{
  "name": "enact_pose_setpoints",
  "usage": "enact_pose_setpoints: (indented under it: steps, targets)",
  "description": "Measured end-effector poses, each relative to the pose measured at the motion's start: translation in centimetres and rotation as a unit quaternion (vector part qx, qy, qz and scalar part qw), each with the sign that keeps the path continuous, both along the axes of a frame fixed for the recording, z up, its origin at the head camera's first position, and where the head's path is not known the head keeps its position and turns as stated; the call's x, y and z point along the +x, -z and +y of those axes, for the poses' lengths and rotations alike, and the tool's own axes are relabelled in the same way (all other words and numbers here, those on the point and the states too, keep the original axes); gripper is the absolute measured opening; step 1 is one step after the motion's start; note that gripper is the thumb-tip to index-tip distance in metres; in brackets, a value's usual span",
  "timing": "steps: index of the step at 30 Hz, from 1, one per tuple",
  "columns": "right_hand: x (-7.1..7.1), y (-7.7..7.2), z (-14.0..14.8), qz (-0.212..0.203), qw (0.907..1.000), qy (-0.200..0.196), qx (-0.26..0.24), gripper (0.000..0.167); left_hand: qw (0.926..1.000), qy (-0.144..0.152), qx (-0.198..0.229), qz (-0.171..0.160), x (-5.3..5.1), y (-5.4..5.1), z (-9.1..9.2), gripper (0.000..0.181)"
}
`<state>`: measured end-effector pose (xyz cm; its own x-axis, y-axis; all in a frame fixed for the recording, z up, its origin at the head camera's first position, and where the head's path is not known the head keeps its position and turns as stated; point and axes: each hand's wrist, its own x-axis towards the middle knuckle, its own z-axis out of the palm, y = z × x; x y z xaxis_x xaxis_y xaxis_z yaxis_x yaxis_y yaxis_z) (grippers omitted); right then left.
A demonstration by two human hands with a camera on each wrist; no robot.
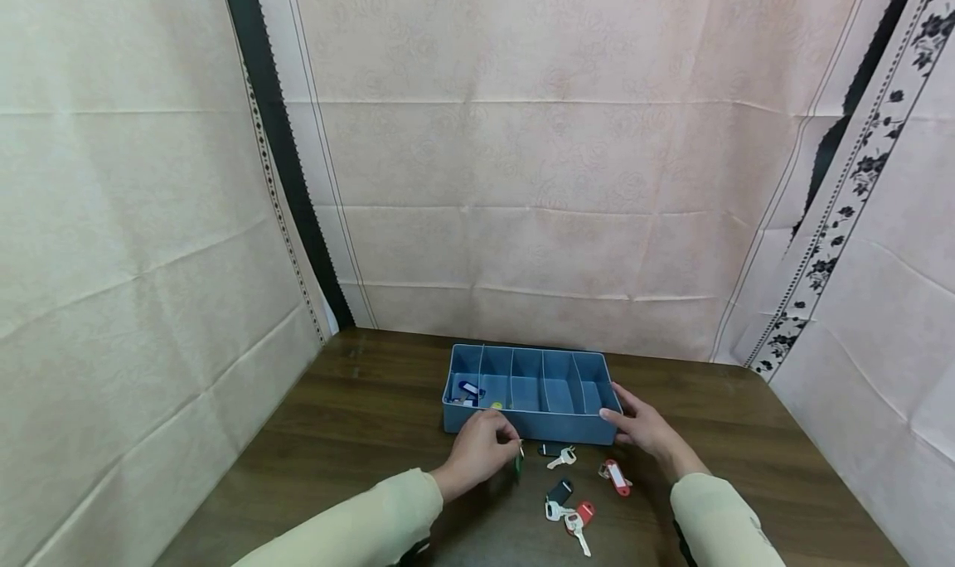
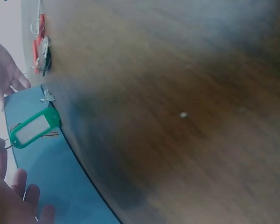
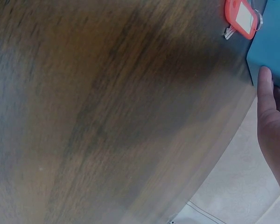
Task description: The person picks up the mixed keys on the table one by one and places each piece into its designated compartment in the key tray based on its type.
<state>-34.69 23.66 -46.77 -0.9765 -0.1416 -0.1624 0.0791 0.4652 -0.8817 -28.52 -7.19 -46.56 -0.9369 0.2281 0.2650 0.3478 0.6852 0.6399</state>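
Note:
A blue divided box (image 1: 567,426) stands on the table. My left hand (image 1: 485,449) is just in front of its front wall, pinching a green key tag (image 2: 35,128) by the ring; the tag hangs down with a white label, and its key is partly hidden behind it. My right hand (image 1: 649,430) grips the box's right front corner, thumb on the front wall and fingers along the right side. Blue key tags (image 1: 468,390) lie in the leftmost compartment, and a small yellow piece (image 1: 496,405) shows in the second.
In front of the box lie a dark tag with a key (image 1: 563,457), a red key tag (image 1: 618,477), another dark tag (image 1: 559,491) and a red tag with a key (image 1: 578,527). Pale cloth (image 1: 522,219) hangs around the brown table (image 1: 358,443).

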Motion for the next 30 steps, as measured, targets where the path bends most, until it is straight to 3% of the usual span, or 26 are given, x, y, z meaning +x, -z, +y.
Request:
enact_pose_setpoints:
  steps: [18, 30]
  targets:
    - [0.0, 0.0, 0.1, 0.002, 1.0, 0.0, -0.005, 0.1, 0.9992, -0.005, 0.039, -0.001, -0.5, -1.3, 0.7, 0.014]
    - [0.1, 0.0, 0.0, 0.005, 1.0, -0.001, -0.005, 0.1, 0.9959, 0.002, 0.089, 0.019, -2.0, -4.4, 1.2, 0.011]
